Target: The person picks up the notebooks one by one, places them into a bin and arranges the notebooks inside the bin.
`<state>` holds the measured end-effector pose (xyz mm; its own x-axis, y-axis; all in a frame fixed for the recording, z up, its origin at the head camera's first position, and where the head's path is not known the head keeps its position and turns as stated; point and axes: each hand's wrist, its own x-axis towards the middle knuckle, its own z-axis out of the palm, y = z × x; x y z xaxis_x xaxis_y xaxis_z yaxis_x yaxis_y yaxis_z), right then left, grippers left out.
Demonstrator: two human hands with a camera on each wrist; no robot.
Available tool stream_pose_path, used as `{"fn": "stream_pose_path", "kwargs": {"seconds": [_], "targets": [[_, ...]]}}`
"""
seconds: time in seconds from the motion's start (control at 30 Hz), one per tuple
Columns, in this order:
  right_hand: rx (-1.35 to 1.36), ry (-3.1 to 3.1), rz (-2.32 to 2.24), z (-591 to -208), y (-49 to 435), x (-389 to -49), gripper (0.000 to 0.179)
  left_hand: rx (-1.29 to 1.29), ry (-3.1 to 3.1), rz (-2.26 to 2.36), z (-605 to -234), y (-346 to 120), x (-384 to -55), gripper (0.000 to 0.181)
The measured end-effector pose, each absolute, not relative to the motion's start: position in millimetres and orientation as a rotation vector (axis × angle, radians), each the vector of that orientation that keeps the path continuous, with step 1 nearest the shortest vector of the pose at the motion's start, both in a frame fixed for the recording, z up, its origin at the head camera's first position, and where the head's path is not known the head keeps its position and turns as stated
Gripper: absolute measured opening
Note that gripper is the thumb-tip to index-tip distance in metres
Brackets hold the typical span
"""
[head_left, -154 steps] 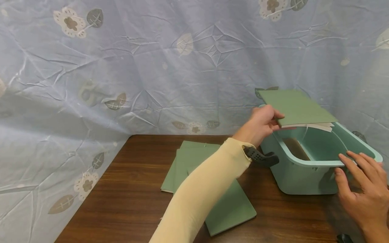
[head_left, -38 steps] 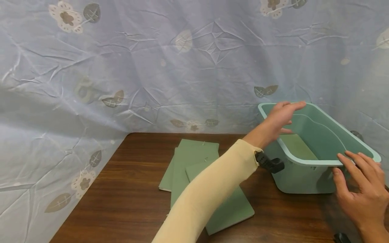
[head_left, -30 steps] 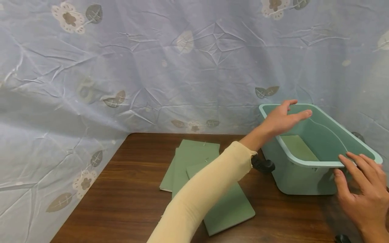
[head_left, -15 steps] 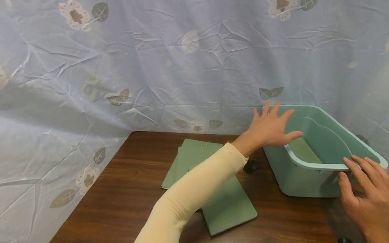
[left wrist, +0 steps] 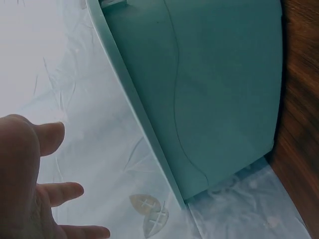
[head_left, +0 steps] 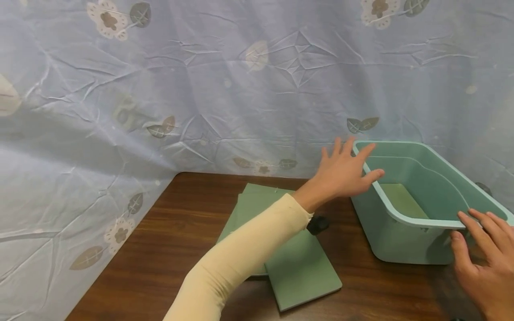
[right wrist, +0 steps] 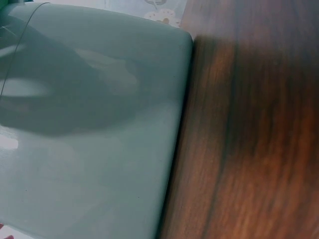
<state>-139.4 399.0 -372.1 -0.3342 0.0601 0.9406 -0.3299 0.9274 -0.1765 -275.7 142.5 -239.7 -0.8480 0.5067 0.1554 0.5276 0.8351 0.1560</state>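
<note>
My left hand (head_left: pixel 339 171) hangs with spread fingers beside the left rim of a green plastic bin (head_left: pixel 409 243), holding nothing. In the left wrist view its thumb and fingers (left wrist: pixel 67 193) are apart from the bin's wall (left wrist: pixel 219 94). My right hand (head_left: pixel 487 258) rests its fingertips on the bin's near rim, with the thumb lower against the outside. A green-covered notebook (head_left: pixel 403 200) lies flat in the bin, partly hidden by the wall. Several more green notebooks (head_left: pixel 303 272) lie overlapped on the table, partly covered by my left sleeve.
The dark wood table (head_left: pixel 160 263) carries the bin at its right side. A pale patterned cloth (head_left: pixel 257 89) hangs behind the table. A black wrist strap piece (head_left: pixel 318 225) shows below my left cuff.
My left hand held a green notebook over the bin; it has let go and drawn back left with fingers spread. A green cover now shows inside. My right hand stays on the rim.
</note>
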Motion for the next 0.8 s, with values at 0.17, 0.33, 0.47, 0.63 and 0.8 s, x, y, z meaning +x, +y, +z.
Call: {"fn": "stream_pose_path", "kwargs": {"seconds": [0.17,0.33,0.47,0.63,0.8], "targets": [[0.195,-1.876,0.416,-372.1,400.2,-139.3,0.047,-0.809,-2.893,-0.365,-242.0,127.6,-273.8,0.066],[0.199,-1.874,0.408,-370.7,398.8,-140.0,0.046,-0.768,-2.883,-0.429,-247.2,108.9,-273.6,0.066],[0.209,-1.862,0.397,-369.5,397.4,-139.4,0.046,-0.728,-2.871,-0.468,-252.5,92.8,-272.2,0.066],[0.219,-1.838,0.385,-368.3,395.8,-139.2,0.045,-0.707,-2.865,-0.491,-260.7,71.8,-267.3,0.065],[0.214,-1.827,0.375,-368.2,396.7,-138.5,0.045,-0.702,-2.884,-0.456,-266.2,51.1,-258.2,0.066]]}}
